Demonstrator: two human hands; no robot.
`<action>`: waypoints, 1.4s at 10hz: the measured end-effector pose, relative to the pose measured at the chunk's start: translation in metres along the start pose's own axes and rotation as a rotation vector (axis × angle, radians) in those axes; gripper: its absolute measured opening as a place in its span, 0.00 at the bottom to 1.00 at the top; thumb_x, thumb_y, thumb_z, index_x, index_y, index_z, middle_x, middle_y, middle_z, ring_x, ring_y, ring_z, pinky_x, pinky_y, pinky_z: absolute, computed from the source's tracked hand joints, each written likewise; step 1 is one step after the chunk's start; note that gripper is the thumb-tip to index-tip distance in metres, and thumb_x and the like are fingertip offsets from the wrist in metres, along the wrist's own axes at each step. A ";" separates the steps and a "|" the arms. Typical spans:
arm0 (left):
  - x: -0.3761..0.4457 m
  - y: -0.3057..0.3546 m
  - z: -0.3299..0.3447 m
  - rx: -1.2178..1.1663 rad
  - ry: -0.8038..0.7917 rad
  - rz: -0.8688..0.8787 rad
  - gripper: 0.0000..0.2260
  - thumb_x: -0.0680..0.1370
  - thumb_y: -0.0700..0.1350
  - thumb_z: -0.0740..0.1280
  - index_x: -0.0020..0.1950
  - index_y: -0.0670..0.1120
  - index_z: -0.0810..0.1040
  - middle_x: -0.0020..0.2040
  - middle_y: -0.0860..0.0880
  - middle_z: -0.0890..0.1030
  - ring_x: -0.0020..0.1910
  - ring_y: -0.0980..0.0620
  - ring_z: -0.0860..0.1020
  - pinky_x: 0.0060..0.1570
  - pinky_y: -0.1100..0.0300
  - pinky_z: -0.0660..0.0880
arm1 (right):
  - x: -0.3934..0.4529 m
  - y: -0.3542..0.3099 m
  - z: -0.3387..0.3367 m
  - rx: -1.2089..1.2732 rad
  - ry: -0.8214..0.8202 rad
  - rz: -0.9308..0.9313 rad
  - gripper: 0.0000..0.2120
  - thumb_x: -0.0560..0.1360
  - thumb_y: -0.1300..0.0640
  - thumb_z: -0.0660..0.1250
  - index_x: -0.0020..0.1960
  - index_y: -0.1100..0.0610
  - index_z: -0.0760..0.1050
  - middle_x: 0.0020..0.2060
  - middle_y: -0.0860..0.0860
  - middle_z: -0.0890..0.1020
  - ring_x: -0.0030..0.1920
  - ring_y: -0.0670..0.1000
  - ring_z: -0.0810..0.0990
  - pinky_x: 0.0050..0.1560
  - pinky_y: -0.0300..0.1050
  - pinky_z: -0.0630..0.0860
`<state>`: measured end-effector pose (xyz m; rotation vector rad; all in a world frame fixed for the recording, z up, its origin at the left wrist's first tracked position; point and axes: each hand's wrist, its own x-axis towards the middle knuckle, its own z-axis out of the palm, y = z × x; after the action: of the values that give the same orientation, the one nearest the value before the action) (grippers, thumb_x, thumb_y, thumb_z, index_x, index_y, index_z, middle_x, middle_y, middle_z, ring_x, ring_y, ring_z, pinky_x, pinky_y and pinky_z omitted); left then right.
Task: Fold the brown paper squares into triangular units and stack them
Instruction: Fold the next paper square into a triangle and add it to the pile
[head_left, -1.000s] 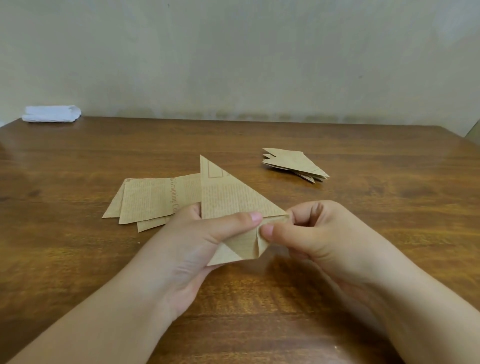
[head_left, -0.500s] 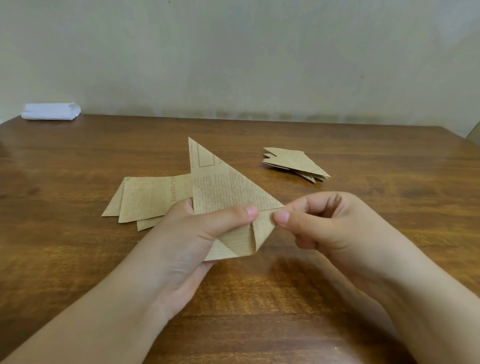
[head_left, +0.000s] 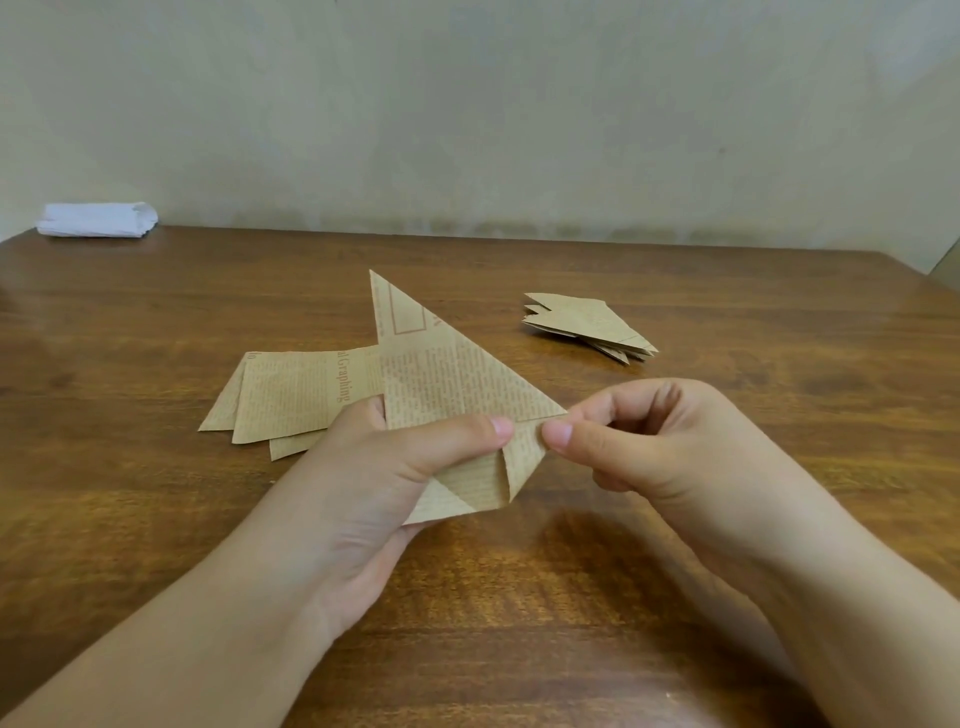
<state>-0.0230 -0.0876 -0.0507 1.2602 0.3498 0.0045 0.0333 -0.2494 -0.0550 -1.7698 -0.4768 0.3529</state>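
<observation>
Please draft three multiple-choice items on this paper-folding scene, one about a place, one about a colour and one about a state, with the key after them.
1. Where does the stack of finished triangular units lie?
A. on the table, far right of the hands
B. under the flat sheets
C. against the wall, far left

2. What colour is the folded bundle at the table's far left corner?
A. brown
B. white
C. red

3. How is the paper being folded held?
A. flat on the table, untouched
B. by the right hand alone
C. gripped by the left hand, its right corner pinched by the right hand

Key: 1 A, it sits beyond the right hand; 2 B, it is plainly white against the wooden table; 3 C, both thumbs meet at the fold, in front of the flat sheets.
</observation>
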 end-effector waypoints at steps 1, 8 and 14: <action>0.001 0.000 -0.001 0.001 0.001 0.007 0.19 0.60 0.39 0.73 0.50 0.44 0.81 0.43 0.46 0.86 0.41 0.51 0.84 0.45 0.52 0.79 | 0.000 0.000 0.000 -0.009 0.010 -0.010 0.15 0.56 0.43 0.73 0.34 0.53 0.83 0.32 0.55 0.75 0.33 0.50 0.66 0.36 0.44 0.63; 0.005 0.004 -0.003 0.096 0.003 0.069 0.03 0.71 0.39 0.71 0.43 0.43 0.80 0.50 0.39 0.83 0.48 0.45 0.82 0.57 0.47 0.77 | -0.001 0.001 0.005 0.116 -0.107 0.009 0.10 0.65 0.50 0.75 0.28 0.53 0.80 0.29 0.55 0.66 0.32 0.52 0.61 0.33 0.41 0.61; 0.006 -0.002 -0.004 0.086 -0.003 0.049 0.02 0.70 0.37 0.71 0.40 0.44 0.80 0.48 0.39 0.84 0.49 0.43 0.82 0.56 0.46 0.77 | -0.001 0.005 0.007 0.141 -0.061 -0.013 0.10 0.66 0.51 0.73 0.29 0.55 0.79 0.30 0.55 0.66 0.34 0.58 0.58 0.35 0.45 0.57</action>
<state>-0.0191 -0.0829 -0.0548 1.3538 0.3194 0.0292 0.0301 -0.2450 -0.0611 -1.6224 -0.4948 0.4225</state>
